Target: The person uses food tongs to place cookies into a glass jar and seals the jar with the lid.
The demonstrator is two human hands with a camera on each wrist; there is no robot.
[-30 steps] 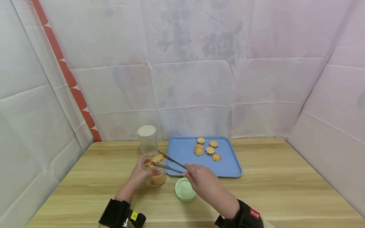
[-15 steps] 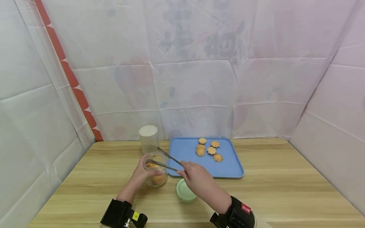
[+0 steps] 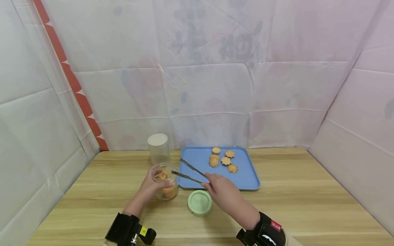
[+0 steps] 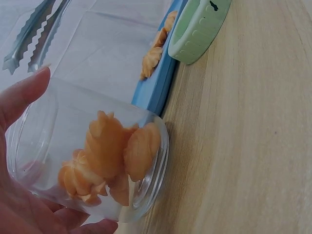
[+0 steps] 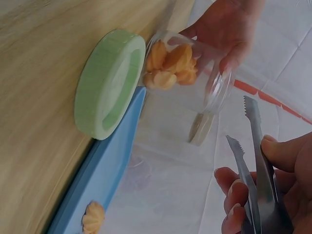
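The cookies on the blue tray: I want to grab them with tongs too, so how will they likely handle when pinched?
The cookies look small, thin and ridged, so probably light but brittle; a hard pinch may crack the edges. The metal tongs have serrated tips, which should grip the ridges. They lie flat on the blue tray, so they may slide.

I am at a staged recording booth: white sheeting [image 3: 215, 85] walls in my wooden table [image 3: 307, 205] on three sides.
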